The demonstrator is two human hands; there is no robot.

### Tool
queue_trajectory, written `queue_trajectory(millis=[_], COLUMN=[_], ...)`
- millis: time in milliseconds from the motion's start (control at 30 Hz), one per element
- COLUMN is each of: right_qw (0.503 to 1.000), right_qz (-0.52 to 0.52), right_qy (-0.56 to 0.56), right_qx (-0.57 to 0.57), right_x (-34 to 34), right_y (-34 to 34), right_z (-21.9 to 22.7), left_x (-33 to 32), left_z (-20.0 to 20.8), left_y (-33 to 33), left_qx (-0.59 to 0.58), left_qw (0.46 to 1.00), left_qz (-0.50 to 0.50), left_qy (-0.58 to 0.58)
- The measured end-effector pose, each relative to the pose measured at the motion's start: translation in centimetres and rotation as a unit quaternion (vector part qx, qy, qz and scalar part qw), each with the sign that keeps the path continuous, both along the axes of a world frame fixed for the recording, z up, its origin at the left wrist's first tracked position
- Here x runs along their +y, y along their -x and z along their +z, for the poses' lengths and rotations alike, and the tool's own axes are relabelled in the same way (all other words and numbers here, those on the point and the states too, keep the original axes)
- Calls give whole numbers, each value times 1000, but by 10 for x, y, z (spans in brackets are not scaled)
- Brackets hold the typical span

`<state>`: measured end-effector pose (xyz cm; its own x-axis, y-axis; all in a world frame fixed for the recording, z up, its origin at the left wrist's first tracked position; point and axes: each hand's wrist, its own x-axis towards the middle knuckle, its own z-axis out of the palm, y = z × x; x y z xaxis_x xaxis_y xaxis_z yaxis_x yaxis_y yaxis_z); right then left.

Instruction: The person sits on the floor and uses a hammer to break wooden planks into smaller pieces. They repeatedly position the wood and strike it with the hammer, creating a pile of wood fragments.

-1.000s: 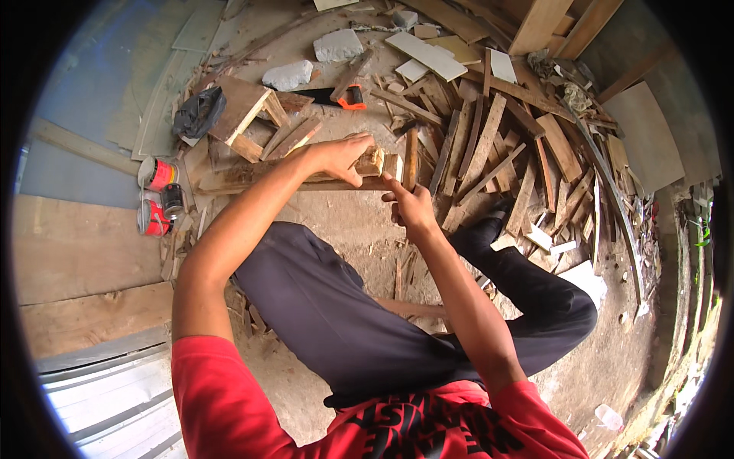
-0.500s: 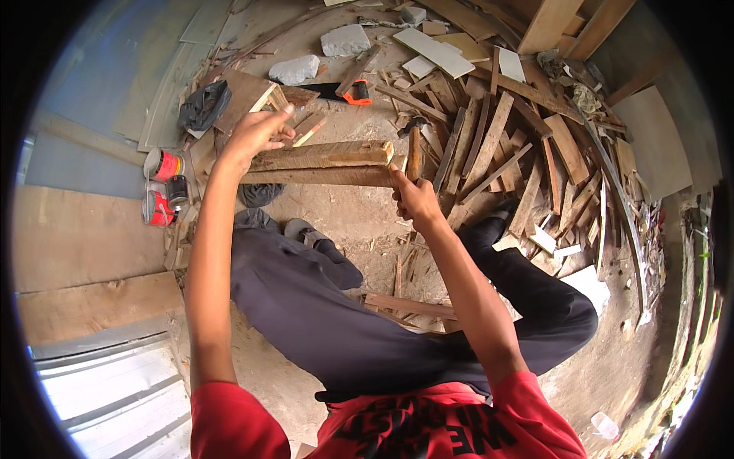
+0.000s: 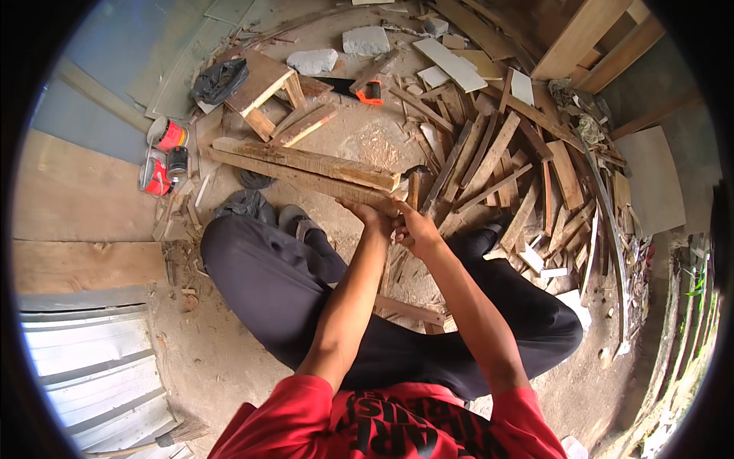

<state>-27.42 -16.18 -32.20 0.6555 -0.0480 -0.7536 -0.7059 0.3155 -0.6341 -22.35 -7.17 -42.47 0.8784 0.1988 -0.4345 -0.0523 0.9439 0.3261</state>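
Two long, rough wooden battens (image 3: 306,170) lie side by side, held up off the ground and slanting down to the right, a narrow gap between them. Around the near batten's underside, close to its right end, my left hand (image 3: 368,214) is closed. My right hand (image 3: 417,229) grips the right end itself, thumb laid against it, its fingers curled beside my left hand. Just past that end stands a hammer (image 3: 414,190) with a wooden handle, partly hidden by my right hand.
Scrap wood (image 3: 497,153) is heaped on the right. A handsaw (image 3: 370,92) with an orange handle lies ahead, near a small wooden stool (image 3: 267,84) with a black plastic bag (image 3: 219,81). Red cans (image 3: 157,176) stand at the left.
My left hand has come from the battens' far left end to their right end, beside my right hand. The battens now slope, and their left end shows.
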Motion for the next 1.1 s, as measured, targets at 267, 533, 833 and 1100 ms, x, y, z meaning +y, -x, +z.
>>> queue_trajectory(millis=[267, 533, 833, 1100], right_qw=[963, 812, 798, 751], right_qz=[212, 168, 73, 160], right_qy=[88, 388, 279, 379], right_qx=[-144, -402, -528, -516], right_x=[-56, -86, -30, 61], right_y=[44, 27, -40, -100], right_z=[77, 84, 165, 103], left_x=[18, 17, 37, 56], left_z=[28, 43, 52, 56], left_y=[1, 4, 22, 58], left_qx=[86, 23, -6, -14], left_qw=[994, 999, 1000, 1000], left_qz=[-67, -18, 1, -14], left_qy=[-31, -21, -19, -13])
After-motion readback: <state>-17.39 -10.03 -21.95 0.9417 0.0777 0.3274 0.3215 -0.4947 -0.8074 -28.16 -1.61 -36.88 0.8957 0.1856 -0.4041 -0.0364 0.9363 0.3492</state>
